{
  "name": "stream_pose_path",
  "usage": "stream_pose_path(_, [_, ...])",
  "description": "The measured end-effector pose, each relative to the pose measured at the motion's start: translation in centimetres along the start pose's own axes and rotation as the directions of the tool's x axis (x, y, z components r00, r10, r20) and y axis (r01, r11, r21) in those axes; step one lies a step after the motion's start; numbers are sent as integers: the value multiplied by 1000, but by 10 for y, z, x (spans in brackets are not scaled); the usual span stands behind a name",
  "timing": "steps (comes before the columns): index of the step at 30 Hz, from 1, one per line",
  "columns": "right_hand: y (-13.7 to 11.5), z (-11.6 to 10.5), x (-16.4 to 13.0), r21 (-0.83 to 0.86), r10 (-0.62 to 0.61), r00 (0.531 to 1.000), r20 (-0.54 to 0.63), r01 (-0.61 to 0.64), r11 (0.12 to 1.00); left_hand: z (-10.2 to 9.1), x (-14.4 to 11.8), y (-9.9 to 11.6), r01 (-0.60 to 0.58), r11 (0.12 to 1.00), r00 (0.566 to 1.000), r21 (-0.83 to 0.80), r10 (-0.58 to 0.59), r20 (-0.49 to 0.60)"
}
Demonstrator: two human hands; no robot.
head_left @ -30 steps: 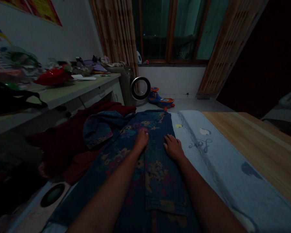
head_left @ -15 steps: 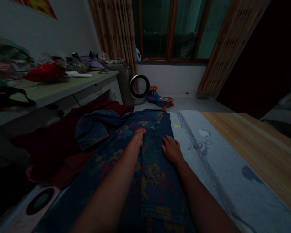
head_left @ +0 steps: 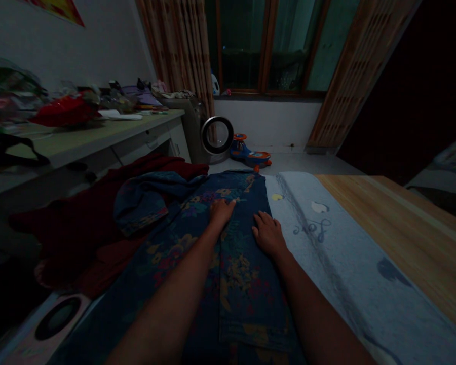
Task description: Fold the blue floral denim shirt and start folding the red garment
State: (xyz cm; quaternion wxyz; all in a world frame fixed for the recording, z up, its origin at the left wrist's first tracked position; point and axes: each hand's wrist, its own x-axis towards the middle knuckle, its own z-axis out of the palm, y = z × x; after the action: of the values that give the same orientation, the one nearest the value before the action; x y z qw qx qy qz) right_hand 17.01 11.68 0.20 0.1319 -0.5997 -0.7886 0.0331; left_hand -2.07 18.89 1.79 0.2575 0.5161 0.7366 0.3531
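item: blue floral garment (head_left: 235, 263), spread flat on the light blue towel (head_left: 338, 253) over the wooden table (head_left: 410, 228); no brand or label legible. towel bears a cursive embroidered word, too dim to read. left hand (head_left: 221, 210): arm stretched forward, palm down on the garment near its far end, fingers released and flat, grasping nothing. right hand (head_left: 268, 234): just beside it, palm down near the garment's right edge, fingers loose and slightly spread, grasping nothing. dark red cloth (head_left: 83, 228) heaped to the left, touching the garment. round fan (head_left: 217, 135) and toy car (head_left: 249, 153) on the floor beyond.
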Motion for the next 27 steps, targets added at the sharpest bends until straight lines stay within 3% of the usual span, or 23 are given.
stream_pose_path(4, [0, 0, 0, 4, -11, 1000, 2, 11, 1000, 6, 8, 17, -57, 986, 996, 160, 46, 72])
stream_pose_path(9, [0, 0, 1, 12, -5, 1000, 6, 5, 1000, 10, 12, 27, -143, 966, 983, 213, 115, 142])
stream_pose_path(12, [1, 0, 1, 23, 2, 1000, 2, -2, 1000, 11, 2, 23, -195, 941, 980, 277, 178, 86])
stream_pose_path(17, [1, 0, 1, 34, 4, 1000, 13, -4, 999, 10, -14, 20, -110, 861, 992, 497, 124, 4])
stream_pose_path(21, [0, -1, 1, 27, 13, 1000, 22, -13, 1000, 6, -17, 27, -240, 800, 943, 549, 326, -63])
stream_pose_path(22, [0, -2, 1, 26, 11, 1000, 24, -11, 1000, 6, -18, 28, -317, 767, 915, 558, 403, -35])
stream_pose_path(24, [-1, -2, 1, 26, 7, 1000, 23, -8, 1000, 11, -21, 27, -498, 691, 847, 523, 516, 125])
stream_pose_path(27, [0, -2, 1, 21, 7, 1000, 25, -7, 1000, 25, -27, 17, -631, 649, 776, 425, 512, 369])
